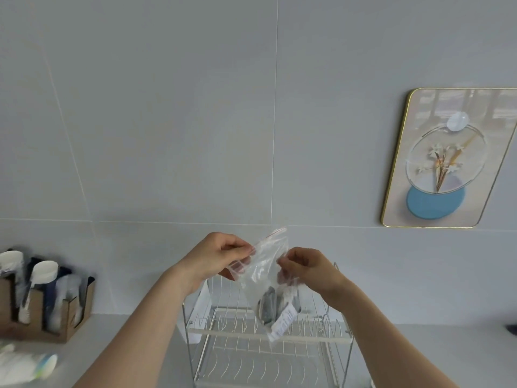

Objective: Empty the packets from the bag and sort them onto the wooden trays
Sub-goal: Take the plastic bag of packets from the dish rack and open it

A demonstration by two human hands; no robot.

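A clear zip bag (pixel 264 273) with a red seal strip hangs in the air in front of the grey wall. Dark and white packets (pixel 275 310) lie bunched in its lower end. My left hand (pixel 219 256) pinches the bag's top left edge by the seal. My right hand (pixel 306 268) pinches the opposite side of the bag's mouth. Both hands are raised above a dish rack. No wooden tray is in view.
A white wire dish rack (pixel 268 340) stands on the counter right below the bag. A brown cardboard holder (pixel 47 306) with cups and sachets sits at the left. White items (pixel 25 368) lie at the lower left. A framed picture (pixel 444 161) hangs on the wall.
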